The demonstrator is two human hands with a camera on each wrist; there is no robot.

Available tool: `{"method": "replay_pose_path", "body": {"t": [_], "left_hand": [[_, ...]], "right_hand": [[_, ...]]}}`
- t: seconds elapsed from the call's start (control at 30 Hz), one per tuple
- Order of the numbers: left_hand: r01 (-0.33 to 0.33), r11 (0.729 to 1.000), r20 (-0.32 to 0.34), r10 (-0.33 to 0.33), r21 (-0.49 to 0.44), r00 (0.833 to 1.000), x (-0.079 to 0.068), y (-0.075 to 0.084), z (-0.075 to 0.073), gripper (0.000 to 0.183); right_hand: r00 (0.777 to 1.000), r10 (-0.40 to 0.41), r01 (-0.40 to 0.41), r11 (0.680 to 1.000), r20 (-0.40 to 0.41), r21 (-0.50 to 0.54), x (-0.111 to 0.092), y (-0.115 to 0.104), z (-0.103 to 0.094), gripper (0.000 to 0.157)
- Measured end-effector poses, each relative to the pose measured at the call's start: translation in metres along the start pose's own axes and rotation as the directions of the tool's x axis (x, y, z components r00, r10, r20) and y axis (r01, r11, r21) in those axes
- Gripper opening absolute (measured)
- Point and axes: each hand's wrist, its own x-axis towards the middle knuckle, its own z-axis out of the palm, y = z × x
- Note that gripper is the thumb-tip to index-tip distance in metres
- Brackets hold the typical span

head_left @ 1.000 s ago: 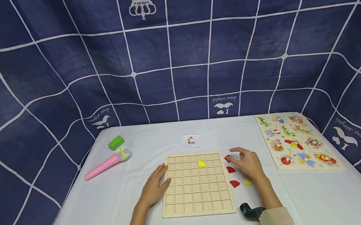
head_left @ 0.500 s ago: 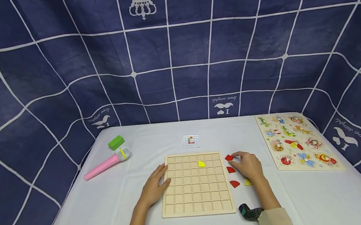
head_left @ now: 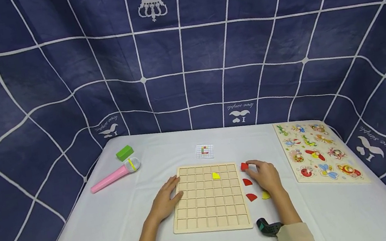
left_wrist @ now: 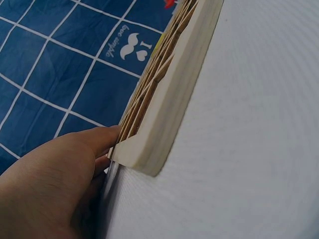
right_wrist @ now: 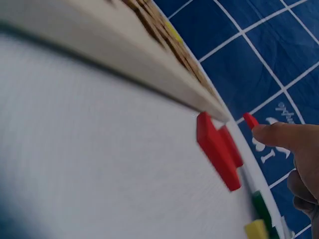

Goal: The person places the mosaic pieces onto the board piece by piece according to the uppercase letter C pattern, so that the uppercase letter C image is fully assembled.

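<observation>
My left hand [head_left: 162, 203] rests at the left edge of a wooden grid board [head_left: 206, 210], thumb and fingers spread against the rim. In the left wrist view the thumb [left_wrist: 107, 137] touches the board's corner. Right of the board, my right hand [head_left: 265, 175] pinches a red piece [head_left: 244, 166] between thumb and index finger; the right wrist view shows this red piece [right_wrist: 250, 120] raised at the fingertip. Two red quarter-round pieces [head_left: 250, 197] lie below it beside the board. A yellow piece [head_left: 216, 175] sits in an upper grid cell. Another yellow piece [head_left: 266, 195] is partly hidden by my right wrist.
Beyond the board lies a small pattern card [head_left: 204, 151]. A pink toy microphone [head_left: 111, 179] and a green block [head_left: 124, 153] are at the back left. An animal puzzle board [head_left: 317, 153] lies on the right. Green pieces [right_wrist: 261, 209] show near the yellow one in the right wrist view.
My right thumb and index finger have closed on the farthest red piece and lifted it slightly from the table. My left hand and the board have stayed put.
</observation>
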Motion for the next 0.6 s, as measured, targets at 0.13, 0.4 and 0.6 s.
{"method": "replay_pose_path", "body": {"t": [0.13, 0.4, 0.6], "left_hand": [[-0.004, 1.0, -0.003, 0.004, 0.009, 1.0, 0.0, -0.001, 0.0, 0.054], [-0.011, 1.0, -0.002, 0.011, 0.015, 1.0, 0.001, -0.002, -0.001, 0.055], [-0.001, 1.0, 0.005, 0.001, 0.002, 1.0, 0.0, 0.0, -0.001, 0.055]], "right_hand": [[0.998, -0.059, 0.06, 0.997, -0.028, 0.053, 0.001, -0.014, -0.006, 0.028], [0.984, -0.173, 0.176, 0.979, -0.037, 0.107, 0.008, -0.055, -0.009, 0.029], [0.963, -0.269, 0.269, 0.954, -0.014, 0.132, 0.013, -0.076, 0.009, 0.027]]}}
